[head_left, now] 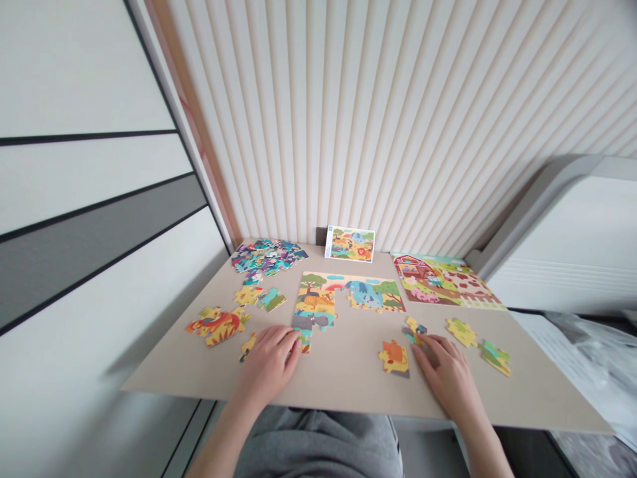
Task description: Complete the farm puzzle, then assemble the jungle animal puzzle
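A partly joined animal puzzle (314, 302) lies mid-table, with a tree, a hippo and an elephant on it. My left hand (271, 358) rests at its lower left corner, fingers bent together over a green and orange piece. My right hand (444, 368) has its thumb and fingertips on a small yellow and blue piece (412, 330). Left of that hand sits an orange and yellow piece (395, 358); to its right are a yellow piece (461, 331) and a green piece (495, 357). A joined lion section (219, 325) lies at the left.
A picture card (350, 244) leans on the ribbed wall behind. Purple and blue pieces (269, 257) are heaped at the back left. A farm puzzle (445, 282) lies at the back right. Loose pieces (272, 299) lie near the lion section.
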{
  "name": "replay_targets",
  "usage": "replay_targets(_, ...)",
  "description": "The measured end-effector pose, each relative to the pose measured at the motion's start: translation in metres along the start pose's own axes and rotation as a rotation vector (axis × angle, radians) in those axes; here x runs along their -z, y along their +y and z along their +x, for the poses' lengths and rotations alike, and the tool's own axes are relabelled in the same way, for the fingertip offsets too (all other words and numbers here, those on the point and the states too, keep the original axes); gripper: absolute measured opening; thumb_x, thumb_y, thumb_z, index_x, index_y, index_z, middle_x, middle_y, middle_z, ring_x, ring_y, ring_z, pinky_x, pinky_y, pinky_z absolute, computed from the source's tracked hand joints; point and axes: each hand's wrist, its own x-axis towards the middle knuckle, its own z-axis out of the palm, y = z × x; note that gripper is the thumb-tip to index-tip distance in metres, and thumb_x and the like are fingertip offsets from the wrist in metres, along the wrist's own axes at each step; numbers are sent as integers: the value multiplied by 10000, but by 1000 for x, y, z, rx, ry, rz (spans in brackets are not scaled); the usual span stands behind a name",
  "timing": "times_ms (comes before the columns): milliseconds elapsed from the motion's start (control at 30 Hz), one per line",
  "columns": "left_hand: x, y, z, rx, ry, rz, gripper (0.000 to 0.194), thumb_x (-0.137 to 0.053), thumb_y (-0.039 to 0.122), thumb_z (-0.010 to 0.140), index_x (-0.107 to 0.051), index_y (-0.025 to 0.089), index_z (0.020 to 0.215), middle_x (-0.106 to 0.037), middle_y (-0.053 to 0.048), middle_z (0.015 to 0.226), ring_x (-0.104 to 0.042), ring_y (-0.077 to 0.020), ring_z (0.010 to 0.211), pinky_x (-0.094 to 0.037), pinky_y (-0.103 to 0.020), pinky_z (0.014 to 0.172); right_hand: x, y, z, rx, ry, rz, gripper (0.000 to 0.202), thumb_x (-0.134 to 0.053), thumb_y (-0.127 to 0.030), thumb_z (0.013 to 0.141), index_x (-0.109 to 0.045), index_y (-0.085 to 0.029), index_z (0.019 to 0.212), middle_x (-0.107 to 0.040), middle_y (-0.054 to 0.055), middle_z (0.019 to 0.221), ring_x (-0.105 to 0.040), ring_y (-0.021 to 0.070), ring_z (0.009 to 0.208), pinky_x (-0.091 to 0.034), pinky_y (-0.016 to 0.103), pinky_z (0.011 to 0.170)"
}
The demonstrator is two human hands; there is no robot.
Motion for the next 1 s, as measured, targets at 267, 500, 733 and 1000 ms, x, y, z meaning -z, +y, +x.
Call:
replay_targets(267,-3,-2,-2,15,-37,-3,195,-539,239,1017,-696,238,1133,-728,-62,1094,-675,-246,1007,-512,-417,930,1,-1,1,-25,-7,-7,485,-498,-574,1005,-651,-262,1344,-663,110,1322,-634,314,1204,-490,515,1076)
replay_targets(500,-2,-1,-1,1,-16,5,205,-529,249,1019,-700,237,1132,-732,-68,1085,-680,-241,1002,-526,-414,927,-3,0,3,-14,-58,-29,547,-439,-531,1030,-548,-248,1486,-586,106,1513,-500,323,1435,-422,540,1168)
replay_targets(733,-3,-2,-2,7,-36,-1,213,-508,266,1033,-689,231,1141,-724,-77,1082,-678,-244,1007,-527,-419,937,1,0,5,-1,-56,13,504,-463,-542,1021,-591,-248,1409,-640,121,1414,-579,324,1326,-468,536,1109)
replay_targets(1000,-1,-1,-2,20,-58,-9,208,-513,251,1033,-686,226,1146,-719,-72,1100,-670,-248,1024,-517,-432,951,1,-2,3,-32,-30,-1,544,-474,-570,1009,-558,-258,1447,-626,116,1411,-597,327,1291,-450,539,1129)
